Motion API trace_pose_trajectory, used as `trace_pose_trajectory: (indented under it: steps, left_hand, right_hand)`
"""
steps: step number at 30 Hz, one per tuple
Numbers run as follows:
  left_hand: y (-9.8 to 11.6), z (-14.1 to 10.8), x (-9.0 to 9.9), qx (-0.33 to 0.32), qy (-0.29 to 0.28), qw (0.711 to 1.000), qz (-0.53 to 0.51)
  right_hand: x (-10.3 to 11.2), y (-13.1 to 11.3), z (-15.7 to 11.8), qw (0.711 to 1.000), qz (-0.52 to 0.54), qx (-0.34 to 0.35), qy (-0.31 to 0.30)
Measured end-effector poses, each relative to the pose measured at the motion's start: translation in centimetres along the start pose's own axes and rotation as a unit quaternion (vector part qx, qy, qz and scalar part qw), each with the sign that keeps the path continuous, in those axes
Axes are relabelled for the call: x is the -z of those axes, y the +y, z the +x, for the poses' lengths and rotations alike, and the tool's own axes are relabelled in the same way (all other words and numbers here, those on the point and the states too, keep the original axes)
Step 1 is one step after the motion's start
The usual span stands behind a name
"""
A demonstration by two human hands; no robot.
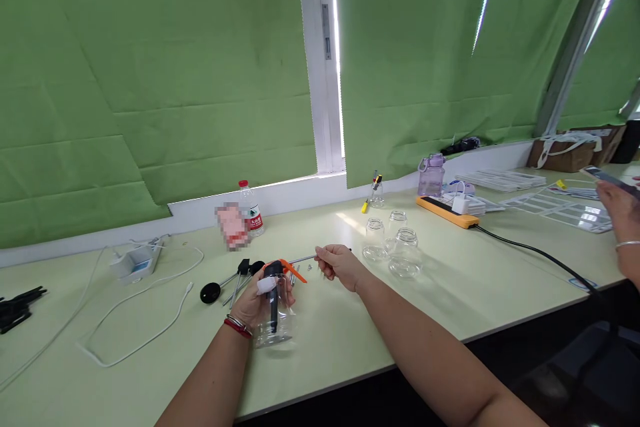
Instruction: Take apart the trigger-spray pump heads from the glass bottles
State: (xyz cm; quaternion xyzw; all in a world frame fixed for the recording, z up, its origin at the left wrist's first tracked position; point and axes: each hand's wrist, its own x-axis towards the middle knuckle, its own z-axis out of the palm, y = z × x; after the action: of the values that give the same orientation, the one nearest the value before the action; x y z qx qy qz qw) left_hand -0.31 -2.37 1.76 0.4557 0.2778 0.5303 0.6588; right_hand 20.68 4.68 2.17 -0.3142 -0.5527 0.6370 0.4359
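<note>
My left hand (254,300) is wrapped round a clear plastic bottle (280,330) with a black pump head and an orange lever (295,270). A white wrap covers one fingertip of that hand. My right hand (339,261) pinches a thin metal rod (304,258), whose left end reaches the orange lever; whether they touch is unclear. Behind and left of my left hand lie black-and-metal parts, one with a round black disc (210,292). A few small metal pieces (309,267) rest on the table between my hands.
Several clear jars (405,260) stand right of my right hand. Behind are a water bottle (254,217), screwdrivers (373,193), a purple bottle (431,177) and an orange power strip (445,211). White cables (145,340) lie left. Another person's hand (620,213) holds a phone at right.
</note>
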Motion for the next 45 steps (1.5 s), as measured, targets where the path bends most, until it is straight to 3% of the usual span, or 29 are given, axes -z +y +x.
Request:
trace_pose_trajectory:
  steps: [6, 11, 15, 20, 25, 29, 37, 45]
  left_hand:
    - [-0.1, 0.0, 0.4, 0.007, -0.013, 1.000, 0.003]
    - [0.1, 0.0, -0.1, 0.012, 0.001, 1.000, -0.003]
    - [0.2, -0.1, -0.4, 0.016, 0.006, 1.000, -0.005]
    - [0.1, 0.0, -0.1, 0.022, -0.005, 1.000, -0.009]
    - [0.0, 0.0, 0.3, 0.018, -0.006, 1.000, 0.001]
    - [0.0, 0.0, 0.4, 0.020, -0.005, 1.000, -0.002]
    - [-0.3, 0.1, 0.9, 0.017, -0.003, 1.000, -0.006]
    - [-0.1, 0.0, 0.4, 0.016, 0.000, 1.000, 0.004]
  right_hand:
    - [0.2, 0.4, 0.2, 1.000, 0.019, 0.017, -0.005]
    - [0.3, 0.8, 0.4, 1.000, 0.011, -0.012, 0.001]
    - [0.2, 0.9, 0.4, 0.999, 0.039, 0.020, -0.009]
    - [0.2, 1.2, 0.5, 0.999, 0.021, -0.027, 0.000]
    - [0.2, 1.2, 0.5, 0.999, 0.052, 0.003, -0.010]
    - [0.0, 1.0, 0.4, 0.998, 0.061, -0.012, -0.001]
    - [0.3, 1.4, 0.6, 0.997, 0.059, 0.047, 0.023]
    - [0.4, 1.3, 0.6, 0.997, 0.071, -0.038, 0.006]
